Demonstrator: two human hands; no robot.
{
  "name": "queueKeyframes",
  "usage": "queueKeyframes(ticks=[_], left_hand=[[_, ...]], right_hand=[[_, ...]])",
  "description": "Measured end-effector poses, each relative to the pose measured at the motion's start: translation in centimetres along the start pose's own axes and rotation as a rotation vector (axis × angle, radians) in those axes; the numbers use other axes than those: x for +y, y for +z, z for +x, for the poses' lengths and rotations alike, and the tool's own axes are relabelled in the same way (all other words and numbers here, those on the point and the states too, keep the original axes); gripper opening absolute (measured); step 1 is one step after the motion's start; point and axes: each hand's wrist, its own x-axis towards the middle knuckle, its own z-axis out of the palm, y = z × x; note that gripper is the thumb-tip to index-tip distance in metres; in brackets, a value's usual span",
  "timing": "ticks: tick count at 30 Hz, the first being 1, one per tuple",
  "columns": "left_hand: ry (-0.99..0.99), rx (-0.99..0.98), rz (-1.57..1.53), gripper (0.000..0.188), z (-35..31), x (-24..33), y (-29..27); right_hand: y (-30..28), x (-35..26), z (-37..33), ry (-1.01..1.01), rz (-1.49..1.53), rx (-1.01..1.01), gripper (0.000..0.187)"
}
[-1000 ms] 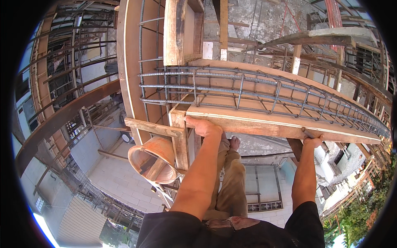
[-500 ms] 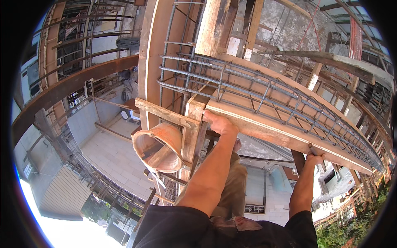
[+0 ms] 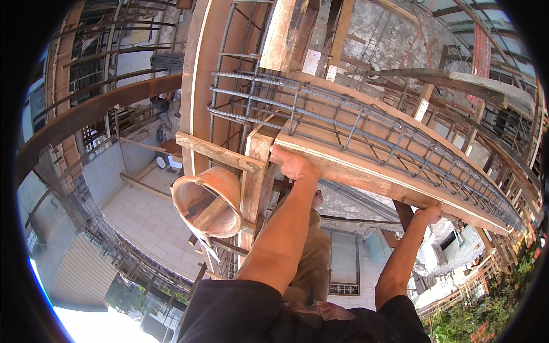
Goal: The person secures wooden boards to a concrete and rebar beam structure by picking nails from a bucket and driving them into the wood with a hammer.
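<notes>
A long wooden formwork board (image 3: 366, 177) runs from the middle to the lower right, beside a steel rebar cage (image 3: 354, 128). My left hand (image 3: 295, 164) grips the board's lower edge near its left end, one finger pointing at the joint with a wooden post (image 3: 258, 147). Farther right, my right hand (image 3: 429, 214) is closed on the same lower edge. Its fingertips are hidden behind the wood. An orange-brown bucket (image 3: 231, 188) hangs left of my left hand, tilted with its mouth toward me; a wooden stick (image 3: 209, 215) shows inside.
A short wooden crosspiece (image 3: 214, 150) sits above the bucket. A thick timber (image 3: 284, 40) rises behind the rebar. Far below lies a light tiled floor (image 3: 146, 208). A rusty beam (image 3: 108, 103) spans the left side, and green plants (image 3: 486, 306) grow at lower right.
The whole view has shifted slightly, so the scene sits farther left. My right hand has slid a little left along the board and wrapped its edge; my left hand stays at its end.
</notes>
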Motion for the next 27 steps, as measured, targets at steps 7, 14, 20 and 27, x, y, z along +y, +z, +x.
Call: queueKeyframes(ticks=[7, 14, 20, 27], left_hand=[[-0.03, 0.003, 0.017, 0.109, 0.0, 0.4, -0.2], [0.026, 0.009, -0.014, 0.115, 0.7, 0.2, 0.0], [-0.049, 0.026, 0.06, 0.111, 0.7, 0.3, 0.0], [0.035, 0.018, 0.011, 0.107, 2.6, -1.1, -0.6]], right_hand=[[2.4, 4.2, -15.5, -0.883, -0.552, -0.857, 0.043], [7.0, 6.7, -19.5, -1.021, -0.881, -1.144, 0.036], [7.5, 7.6, -18.0, -1.058, -0.903, -1.131, 0.028], [10.1, 6.0, -21.1, -1.379, -0.953, -1.155, 0.037]])
